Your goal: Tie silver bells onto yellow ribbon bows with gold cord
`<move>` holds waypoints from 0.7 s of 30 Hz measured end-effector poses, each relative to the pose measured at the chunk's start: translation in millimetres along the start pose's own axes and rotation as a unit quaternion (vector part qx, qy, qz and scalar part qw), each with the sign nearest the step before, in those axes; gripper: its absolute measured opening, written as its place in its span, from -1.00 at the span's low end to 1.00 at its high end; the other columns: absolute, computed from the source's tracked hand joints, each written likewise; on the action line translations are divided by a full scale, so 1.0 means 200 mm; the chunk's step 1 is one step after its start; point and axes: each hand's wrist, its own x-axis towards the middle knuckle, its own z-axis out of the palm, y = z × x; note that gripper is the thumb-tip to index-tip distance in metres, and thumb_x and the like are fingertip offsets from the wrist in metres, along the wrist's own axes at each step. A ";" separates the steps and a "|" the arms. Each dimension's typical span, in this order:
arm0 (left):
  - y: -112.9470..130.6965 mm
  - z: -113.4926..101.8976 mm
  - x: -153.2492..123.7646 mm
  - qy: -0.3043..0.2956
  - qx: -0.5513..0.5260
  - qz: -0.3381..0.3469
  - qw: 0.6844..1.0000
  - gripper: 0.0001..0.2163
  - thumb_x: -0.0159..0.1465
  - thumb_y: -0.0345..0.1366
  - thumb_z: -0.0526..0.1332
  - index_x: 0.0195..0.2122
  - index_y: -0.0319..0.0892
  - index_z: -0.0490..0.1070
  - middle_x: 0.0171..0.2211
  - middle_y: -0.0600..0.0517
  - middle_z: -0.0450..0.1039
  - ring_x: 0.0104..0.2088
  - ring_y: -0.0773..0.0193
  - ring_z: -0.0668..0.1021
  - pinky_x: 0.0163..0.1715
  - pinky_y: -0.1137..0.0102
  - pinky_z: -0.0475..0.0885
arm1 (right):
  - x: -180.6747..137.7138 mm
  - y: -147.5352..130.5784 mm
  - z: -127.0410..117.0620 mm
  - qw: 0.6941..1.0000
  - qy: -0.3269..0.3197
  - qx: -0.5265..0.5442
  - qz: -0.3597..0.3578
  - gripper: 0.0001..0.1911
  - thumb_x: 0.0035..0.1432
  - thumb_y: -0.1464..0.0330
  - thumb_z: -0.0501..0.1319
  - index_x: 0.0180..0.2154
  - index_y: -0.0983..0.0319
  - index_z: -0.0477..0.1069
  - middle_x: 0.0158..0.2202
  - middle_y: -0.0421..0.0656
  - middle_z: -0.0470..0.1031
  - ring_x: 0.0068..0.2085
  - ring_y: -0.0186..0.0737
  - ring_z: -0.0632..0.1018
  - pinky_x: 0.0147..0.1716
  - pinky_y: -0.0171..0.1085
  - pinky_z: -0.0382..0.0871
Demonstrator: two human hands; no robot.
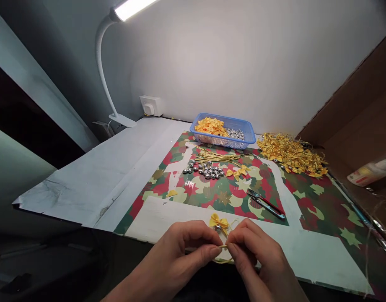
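Observation:
My left hand (193, 247) and my right hand (255, 253) meet at the table's front edge. Between their fingertips runs a thin yellow cord (223, 246), pinched from both sides. A loop of the cord hangs below the fingers. Just beyond the fingertips is a yellow ribbon bow (219, 222) with a silver jingle bell (217, 228) at its middle. Whether the bow rests on the table or hangs from the cord, I cannot tell. Several loose silver bells (208, 171), two or so yellow bows (238, 172) and a bundle of cut cords (218, 157) lie farther back.
Thread snips (266, 204) lie right of centre. A blue basket (223, 142) with bows and bells stands against the wall. To its right is a heap of corded bows (291, 155). A lamp (101, 63) rises at left; a white bottle (371, 172) lies at right.

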 end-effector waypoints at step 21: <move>-0.03 -0.04 -0.01 0.054 0.048 0.016 0.997 -0.82 0.28 -0.25 0.29 -0.45 -0.13 0.59 -0.33 0.03 0.42 -0.30 0.20 0.47 -0.28 0.39 0.35 | 0.09 0.16 -0.05 0.993 0.016 -0.119 -0.005 -0.77 0.44 0.37 -0.01 -0.18 0.18 0.41 -0.25 -0.15 0.42 -0.27 -0.23 0.50 -0.29 -0.30 0.35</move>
